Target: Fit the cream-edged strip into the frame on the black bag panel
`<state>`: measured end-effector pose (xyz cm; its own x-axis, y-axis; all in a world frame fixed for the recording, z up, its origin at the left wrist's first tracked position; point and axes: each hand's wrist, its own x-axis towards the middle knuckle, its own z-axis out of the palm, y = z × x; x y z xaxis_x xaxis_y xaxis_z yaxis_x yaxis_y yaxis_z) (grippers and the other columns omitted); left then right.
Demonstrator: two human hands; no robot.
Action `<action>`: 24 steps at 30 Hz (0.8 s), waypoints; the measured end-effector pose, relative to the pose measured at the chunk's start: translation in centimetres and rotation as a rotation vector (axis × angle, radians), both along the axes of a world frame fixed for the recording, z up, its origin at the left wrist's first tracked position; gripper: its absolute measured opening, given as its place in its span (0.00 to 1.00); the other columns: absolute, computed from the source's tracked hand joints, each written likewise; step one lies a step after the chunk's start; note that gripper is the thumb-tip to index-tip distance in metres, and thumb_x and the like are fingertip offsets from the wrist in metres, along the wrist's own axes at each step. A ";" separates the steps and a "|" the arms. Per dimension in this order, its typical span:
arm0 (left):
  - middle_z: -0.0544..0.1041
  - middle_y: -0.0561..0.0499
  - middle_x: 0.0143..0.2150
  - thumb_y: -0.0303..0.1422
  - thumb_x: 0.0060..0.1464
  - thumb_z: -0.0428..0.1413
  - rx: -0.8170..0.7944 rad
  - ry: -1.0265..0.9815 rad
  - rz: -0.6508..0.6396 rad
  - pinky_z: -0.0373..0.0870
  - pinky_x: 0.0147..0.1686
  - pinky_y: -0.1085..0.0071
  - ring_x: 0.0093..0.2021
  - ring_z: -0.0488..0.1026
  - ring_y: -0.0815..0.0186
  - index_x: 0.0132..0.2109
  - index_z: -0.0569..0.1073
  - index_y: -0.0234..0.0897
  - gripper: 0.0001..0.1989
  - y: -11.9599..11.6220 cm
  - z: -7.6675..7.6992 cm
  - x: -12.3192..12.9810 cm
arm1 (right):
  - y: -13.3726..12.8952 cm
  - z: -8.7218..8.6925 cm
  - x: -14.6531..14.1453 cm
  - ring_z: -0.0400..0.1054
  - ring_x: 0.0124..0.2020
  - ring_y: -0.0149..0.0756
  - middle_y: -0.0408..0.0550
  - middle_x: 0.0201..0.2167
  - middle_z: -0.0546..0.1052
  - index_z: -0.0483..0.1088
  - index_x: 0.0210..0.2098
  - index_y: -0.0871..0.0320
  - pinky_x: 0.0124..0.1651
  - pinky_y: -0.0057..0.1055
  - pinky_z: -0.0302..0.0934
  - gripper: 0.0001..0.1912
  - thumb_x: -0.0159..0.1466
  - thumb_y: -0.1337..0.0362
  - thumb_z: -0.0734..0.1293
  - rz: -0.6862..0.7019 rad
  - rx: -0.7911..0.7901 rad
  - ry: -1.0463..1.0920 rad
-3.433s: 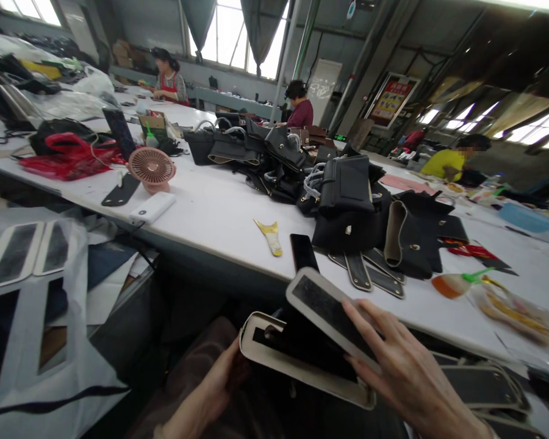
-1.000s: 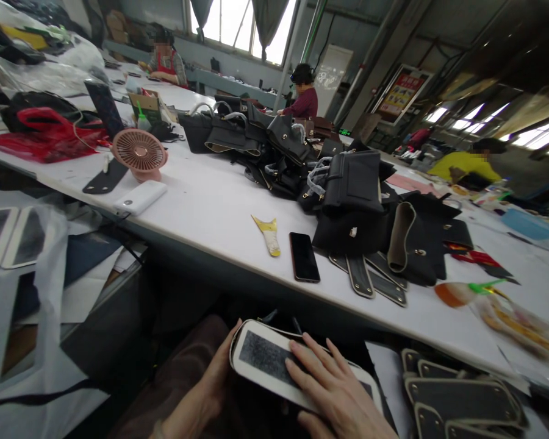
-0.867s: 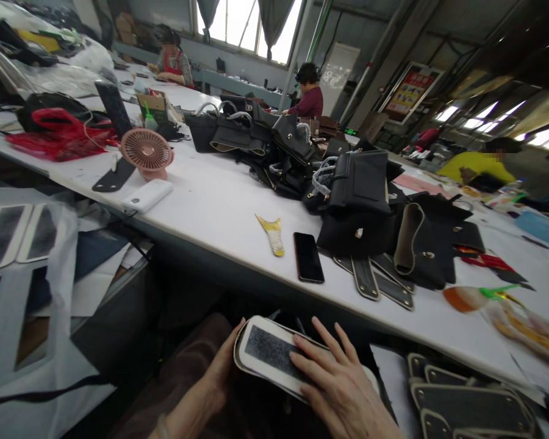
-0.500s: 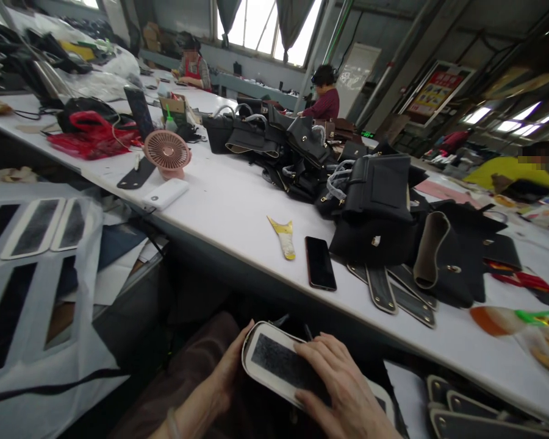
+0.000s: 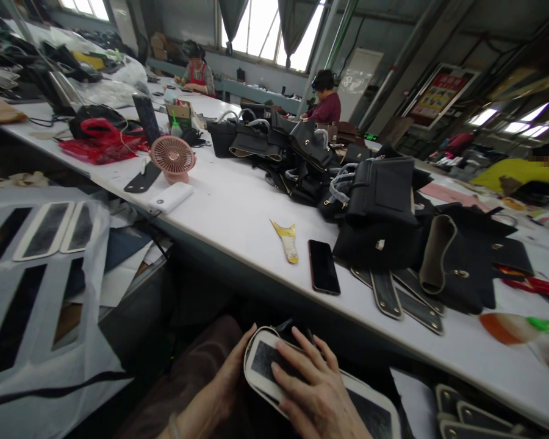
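In my lap lies an oblong bag piece [image 5: 369,410], with rounded corners, a pale border and a dark panel in its middle. My left hand [image 5: 226,381] grips its left end, thumb along the edge and the other fingers hidden beneath. Across the top of the piece my right hand [image 5: 312,384] lies flat with its fingers spread, covering much of the middle. Dark material shows behind the piece's far edge, partly hidden by the fingers.
Beyond my lap is the white table [image 5: 238,225], with a phone [image 5: 324,266], a yellow-and-white scrap [image 5: 287,241], a pink fan [image 5: 172,157] and a heap of black handbags [image 5: 379,207]. Pale-edged panels [image 5: 46,228] lie at left; black straps [image 5: 480,421] at lower right. Two people work behind.
My right hand has shifted left along the bag piece and its fingers have spread out flat. My left hand still holds the left end. The view has shifted slightly.
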<state>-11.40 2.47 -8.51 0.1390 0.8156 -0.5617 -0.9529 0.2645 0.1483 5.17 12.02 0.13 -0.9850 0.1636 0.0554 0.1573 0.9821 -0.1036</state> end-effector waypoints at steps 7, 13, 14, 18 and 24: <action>0.81 0.42 0.37 0.50 0.56 0.55 0.051 -0.015 -0.031 0.68 0.48 0.67 0.41 0.77 0.57 0.43 0.78 0.26 0.27 -0.2 0.7 -0.1 | 0.2 -0.1 -0.2 0.51 0.65 0.56 0.39 0.63 0.61 0.63 0.61 0.50 0.63 0.54 0.52 0.23 0.67 0.60 0.64 0.070 -0.054 -0.018; 0.82 0.45 0.33 0.51 0.56 0.54 0.055 0.046 -0.054 0.68 0.45 0.69 0.41 0.77 0.55 0.46 0.78 0.26 0.28 -0.1 0.5 0.1 | 0.1 0.9 -0.5 0.46 0.66 0.57 0.39 0.61 0.64 0.61 0.62 0.45 0.63 0.62 0.49 0.24 0.68 0.64 0.62 0.002 -0.123 -0.018; 0.82 0.46 0.33 0.51 0.56 0.55 0.047 0.059 -0.052 0.68 0.45 0.69 0.41 0.77 0.55 0.46 0.78 0.26 0.28 -0.1 0.5 0.1 | 0.1 1.0 -0.5 0.44 0.67 0.56 0.40 0.61 0.64 0.61 0.62 0.45 0.64 0.62 0.48 0.23 0.68 0.64 0.62 0.001 -0.147 -0.017; 0.82 0.43 0.37 0.51 0.56 0.54 0.072 0.045 -0.050 0.66 0.49 0.68 0.44 0.77 0.55 0.47 0.77 0.25 0.30 -0.3 0.5 -0.1 | 0.3 1.1 -0.6 0.40 0.68 0.54 0.39 0.62 0.64 0.61 0.62 0.44 0.63 0.65 0.47 0.21 0.70 0.62 0.60 -0.019 -0.225 -0.050; 0.81 0.43 0.41 0.53 0.55 0.55 0.029 0.126 -0.006 0.63 0.54 0.65 0.48 0.75 0.54 0.51 0.75 0.26 0.32 -1.0 0.3 -0.8 | 0.2 0.9 -0.7 0.41 0.68 0.51 0.40 0.62 0.65 0.63 0.60 0.44 0.64 0.65 0.44 0.20 0.70 0.64 0.60 -0.068 -0.286 -0.048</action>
<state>-12.19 1.49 -8.24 0.0734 0.8311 -0.5512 -0.9247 0.2638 0.2746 4.46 12.19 1.00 -0.9716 0.2316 -0.0486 0.2331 0.9011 -0.3657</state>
